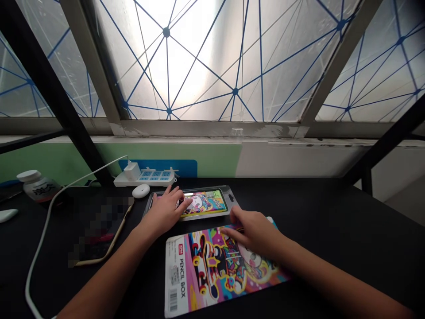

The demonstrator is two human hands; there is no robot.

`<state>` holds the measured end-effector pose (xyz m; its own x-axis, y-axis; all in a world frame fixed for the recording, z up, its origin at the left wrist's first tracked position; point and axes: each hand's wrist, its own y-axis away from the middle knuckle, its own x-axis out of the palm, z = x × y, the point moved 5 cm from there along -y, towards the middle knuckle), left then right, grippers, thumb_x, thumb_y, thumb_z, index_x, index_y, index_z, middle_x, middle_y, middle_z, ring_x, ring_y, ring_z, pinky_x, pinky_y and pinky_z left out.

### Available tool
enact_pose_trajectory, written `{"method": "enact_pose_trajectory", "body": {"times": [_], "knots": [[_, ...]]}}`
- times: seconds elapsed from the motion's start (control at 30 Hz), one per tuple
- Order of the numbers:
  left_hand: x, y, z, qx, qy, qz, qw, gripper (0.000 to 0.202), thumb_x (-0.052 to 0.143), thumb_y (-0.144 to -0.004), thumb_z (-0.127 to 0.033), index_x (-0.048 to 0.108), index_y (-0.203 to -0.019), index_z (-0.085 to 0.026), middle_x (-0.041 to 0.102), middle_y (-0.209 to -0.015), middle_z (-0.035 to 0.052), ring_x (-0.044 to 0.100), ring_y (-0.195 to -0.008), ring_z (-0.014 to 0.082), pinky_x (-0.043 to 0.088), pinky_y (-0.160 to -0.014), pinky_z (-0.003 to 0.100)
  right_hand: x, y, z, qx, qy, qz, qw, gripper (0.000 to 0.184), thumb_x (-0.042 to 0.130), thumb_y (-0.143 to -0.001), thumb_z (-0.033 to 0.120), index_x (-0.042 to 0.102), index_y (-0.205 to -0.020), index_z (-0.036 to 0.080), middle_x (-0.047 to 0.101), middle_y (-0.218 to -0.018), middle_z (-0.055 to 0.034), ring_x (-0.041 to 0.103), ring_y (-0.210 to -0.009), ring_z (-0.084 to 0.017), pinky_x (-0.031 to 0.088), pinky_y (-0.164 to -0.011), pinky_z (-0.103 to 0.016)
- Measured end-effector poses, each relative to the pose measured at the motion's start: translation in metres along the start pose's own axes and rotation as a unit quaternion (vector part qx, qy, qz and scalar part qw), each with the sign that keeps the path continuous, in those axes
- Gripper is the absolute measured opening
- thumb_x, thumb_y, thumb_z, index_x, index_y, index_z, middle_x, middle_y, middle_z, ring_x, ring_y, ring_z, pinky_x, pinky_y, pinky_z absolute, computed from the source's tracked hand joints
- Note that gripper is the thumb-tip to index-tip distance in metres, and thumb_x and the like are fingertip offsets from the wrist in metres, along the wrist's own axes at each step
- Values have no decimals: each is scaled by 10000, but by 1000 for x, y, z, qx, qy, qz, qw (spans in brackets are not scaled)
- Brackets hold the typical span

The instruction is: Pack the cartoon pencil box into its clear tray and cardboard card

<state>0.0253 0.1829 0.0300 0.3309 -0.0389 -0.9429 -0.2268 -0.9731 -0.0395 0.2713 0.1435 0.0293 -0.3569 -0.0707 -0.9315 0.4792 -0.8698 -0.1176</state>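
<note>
- Head view: left hand (164, 212) spread over the pencil box (205, 204) in its clear plastic tray (229, 195)
- Right hand (254, 231) spread on the printed card (212, 270)
- Card looks light, stiff, slippery; best held by its edges

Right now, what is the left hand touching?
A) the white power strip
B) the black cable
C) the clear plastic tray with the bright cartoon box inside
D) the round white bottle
C. The left hand lies with its fingers on the clear plastic tray that holds the bright cartoon box.
</note>
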Motion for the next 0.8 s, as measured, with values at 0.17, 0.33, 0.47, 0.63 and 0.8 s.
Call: {"method": "enact_pose_trajectory", "body": {"times": [0.17,0.33,0.47,0.63,0.8], "knots": [[3,4,-2,34,1,7,999,414,443,-961,-603,616,-1117,-260,410,-1576,118,228,-1509,352,177,-1106,752,-27,-8,-64,93,-39,20,995,437,525,-896,643,617,-783,231,647,-687,-18,555,-617,-181,337,-551,-291],[3,5,-4,71,-1,19,997,408,418,-972,-590,615,-1127,-268,414,-1577,97,259,-1501,340,172,-1151,688,-40,-10,-123,139,-56,51,987,549,505,-861,707,656,-657,220,659,-636,-28,571,-568,-184,366,-505,-293],[2,6,-6,81,-11,10,997,402,402,-982,-575,625,-1111,-266,417,-1576,76,272,-1495,348,170,-1152,690,-34,-13,-115,131,-67,0,989,469,509,-890,651,697,-877,221,725,-871,-58,648,-777,-228,459,-660,-311],[4,6,-7,93,-23,15,995,493,397,-985,-588,584,-1329,-287,394,-1589,65,260,-1500,342,159,-1169,662,-15,-20,-80,99,-86,-22,991,466,517,-907,627,689,-1026,211,717,-1010,-77,634,-894,-243,465,-751,-338],[8,5,-5,100,-26,50,993,559,338,-1004,-599,421,-1507,-371,286,-1636,30,185,-1520,348,90,-1165,680,-16,-19,-84,86,-111,24,990,438,512,-920,596,724,-1019,225,731,-949,-45,640,-836,-219,464,-713,-310]]}}
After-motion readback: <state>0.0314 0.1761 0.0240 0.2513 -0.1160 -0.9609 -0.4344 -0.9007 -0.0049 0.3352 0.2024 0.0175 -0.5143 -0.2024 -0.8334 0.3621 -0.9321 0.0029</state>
